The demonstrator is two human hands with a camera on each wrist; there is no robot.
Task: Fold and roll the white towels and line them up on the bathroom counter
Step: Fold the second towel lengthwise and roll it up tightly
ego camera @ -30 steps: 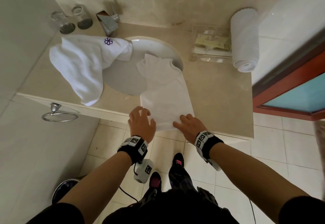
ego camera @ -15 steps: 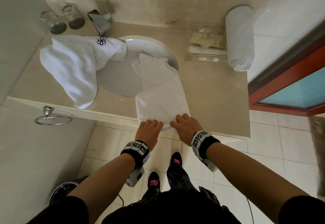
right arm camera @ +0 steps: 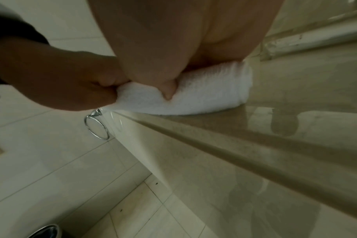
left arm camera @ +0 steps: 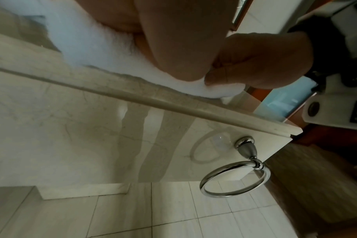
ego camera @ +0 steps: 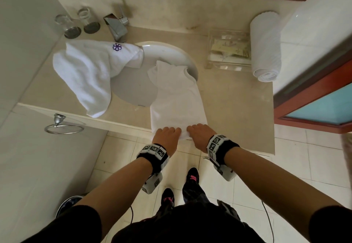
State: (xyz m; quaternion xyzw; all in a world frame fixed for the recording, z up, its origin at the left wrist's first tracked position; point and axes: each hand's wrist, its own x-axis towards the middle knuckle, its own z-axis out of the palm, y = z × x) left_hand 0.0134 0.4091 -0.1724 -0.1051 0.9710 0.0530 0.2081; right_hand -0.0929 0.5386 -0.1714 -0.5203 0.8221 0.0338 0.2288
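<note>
At counter [ego camera: 238, 109] edge, both hands curl round towel [ego camera: 175, 99] end.

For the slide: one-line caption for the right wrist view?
Both hands, right hand and left hand, grip the towel roll at the counter edge.

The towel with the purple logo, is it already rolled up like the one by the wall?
No: the towel with the purple logo lies loose and crumpled left of the sink, unlike the rolled towel.
</note>
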